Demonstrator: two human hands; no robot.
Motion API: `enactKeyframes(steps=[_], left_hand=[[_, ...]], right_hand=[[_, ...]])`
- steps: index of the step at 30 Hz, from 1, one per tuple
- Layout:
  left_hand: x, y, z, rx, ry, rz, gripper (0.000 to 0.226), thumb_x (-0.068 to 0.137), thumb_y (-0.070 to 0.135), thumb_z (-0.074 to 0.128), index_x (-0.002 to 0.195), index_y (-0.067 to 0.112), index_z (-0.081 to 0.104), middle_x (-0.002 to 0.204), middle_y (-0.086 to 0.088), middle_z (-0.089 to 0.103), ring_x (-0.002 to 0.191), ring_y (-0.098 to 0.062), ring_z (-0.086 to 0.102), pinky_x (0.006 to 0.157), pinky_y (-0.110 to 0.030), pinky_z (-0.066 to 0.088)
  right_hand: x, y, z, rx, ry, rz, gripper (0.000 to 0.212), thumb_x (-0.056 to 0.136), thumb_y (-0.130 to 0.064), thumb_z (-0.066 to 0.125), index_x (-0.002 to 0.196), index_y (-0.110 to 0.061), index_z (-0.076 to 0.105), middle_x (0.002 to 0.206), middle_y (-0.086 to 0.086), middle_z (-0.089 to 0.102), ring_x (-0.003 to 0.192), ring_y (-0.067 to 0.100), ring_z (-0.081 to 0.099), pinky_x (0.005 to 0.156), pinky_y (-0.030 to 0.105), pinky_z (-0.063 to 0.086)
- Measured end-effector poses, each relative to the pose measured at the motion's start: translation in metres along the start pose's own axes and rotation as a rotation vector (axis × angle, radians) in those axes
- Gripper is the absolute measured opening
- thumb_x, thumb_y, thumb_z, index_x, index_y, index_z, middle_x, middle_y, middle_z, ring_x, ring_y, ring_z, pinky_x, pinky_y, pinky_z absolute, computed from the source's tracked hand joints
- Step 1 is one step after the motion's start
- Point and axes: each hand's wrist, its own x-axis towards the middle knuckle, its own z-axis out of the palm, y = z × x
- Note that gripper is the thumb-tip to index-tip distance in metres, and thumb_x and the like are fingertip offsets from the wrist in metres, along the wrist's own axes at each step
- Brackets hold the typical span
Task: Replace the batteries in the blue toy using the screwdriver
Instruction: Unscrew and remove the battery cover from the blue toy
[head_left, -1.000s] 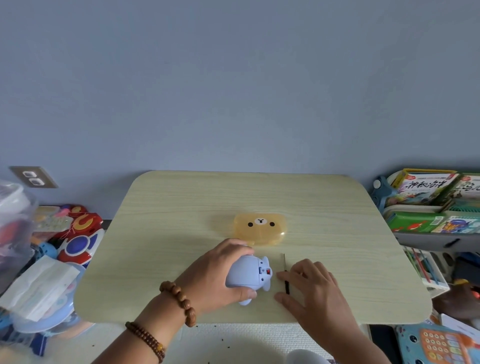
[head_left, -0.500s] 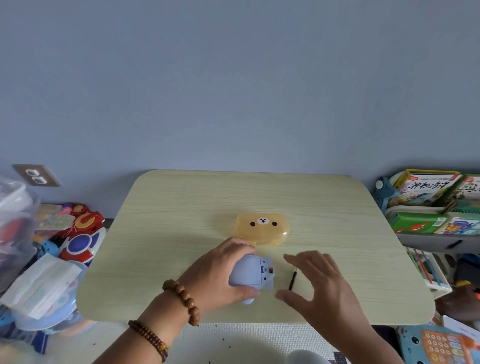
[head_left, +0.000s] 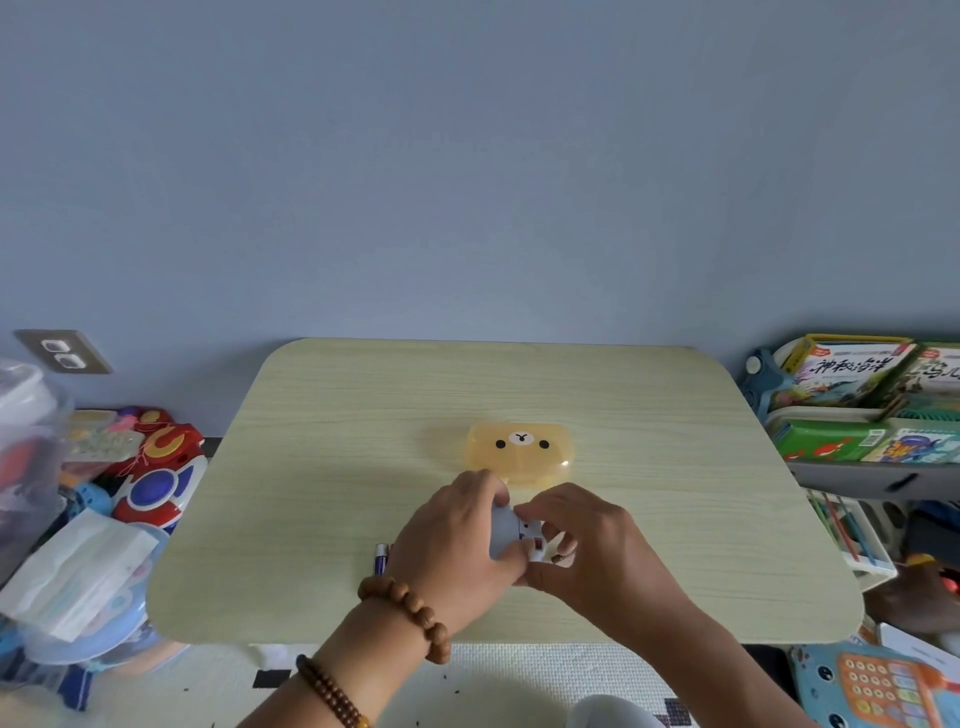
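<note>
— Blue-grey wall fills the head view, with a pale wood table (head_left: 363, 467) pushed against it. What lies on the table?

— An amber case (head_left: 521, 454) with a bear face printed on its lid, closed, past the hands. A battery (head_left: 381, 558) lies just left of the left wrist, purple with a silver end; its label is too small to read.

— And the toy?

— The blue toy (head_left: 506, 531) is near the front middle of the table, between both hands, mostly covered. A pale blue body, a white patch and a small red mark show in the gap.

— How do the hands stand?

— The left hand (head_left: 457, 545) is curled around the toy's left side, gripping it. The right hand (head_left: 587, 545) closes over its right side, fingertips (head_left: 527, 512) pinched at the top. A thin dark thing shows under the right fingers; whether it is the screwdriver I cannot tell.

— Any writing?

— On the right, picture books (head_left: 841, 371) stand in a rack; one cover carries large Chinese characters, "神秘海洋". A toy phone (head_left: 883, 680) with orange keys sits at bottom right. Toys (head_left: 156, 467) are heaped on the left, under a wall socket (head_left: 62, 352).

— On the wrists?

— Two strings of brown wooden beads (head_left: 410, 613) on the left arm.
</note>
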Motion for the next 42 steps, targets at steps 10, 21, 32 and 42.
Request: enactKeyframes(steps=[10,21,32,42], left_hand=[[-0.003,-0.007,0.002,-0.064,0.002,-0.030,0.036,0.085,0.053,0.062,0.108,0.031,0.047,0.110,0.019,0.051,0.092,-0.004,0.052,0.077,-0.024,0.049],[-0.001,-0.009,0.001,-0.090,-0.031,-0.050,0.043,0.081,0.060,0.066,0.109,0.032,0.048,0.112,0.018,0.051,0.093,-0.006,0.053,0.073,-0.021,0.045],[-0.003,-0.008,0.000,-0.096,-0.028,-0.051,0.047,0.079,0.058,0.070,0.111,0.031,0.049,0.112,0.015,0.052,0.091,-0.008,0.053,0.072,-0.023,0.047],[-0.002,-0.008,-0.001,-0.093,-0.035,-0.043,0.047,0.079,0.059,0.069,0.110,0.030,0.050,0.111,0.015,0.052,0.090,-0.008,0.052,0.068,-0.020,0.041]], right_hand=[[-0.027,0.026,-0.016,-0.248,0.051,0.069,0.050,0.076,-0.023,0.085,0.122,-0.030,0.068,0.114,-0.020,0.068,0.103,0.008,0.060,0.085,0.027,0.054],[-0.008,-0.009,-0.035,0.151,0.333,0.273,0.018,0.095,-0.012,0.063,0.100,-0.028,0.069,0.081,-0.005,0.067,0.074,0.010,0.063,0.065,0.016,0.050],[-0.014,-0.032,-0.011,0.482,0.325,0.396,0.012,0.095,-0.006,0.064,0.093,-0.017,0.067,0.081,0.003,0.077,0.075,0.017,0.075,0.074,0.031,0.061],[-0.014,-0.032,-0.010,0.496,0.336,0.389,0.012,0.094,-0.007,0.065,0.091,-0.018,0.068,0.080,0.002,0.078,0.075,0.015,0.075,0.075,0.033,0.061]])
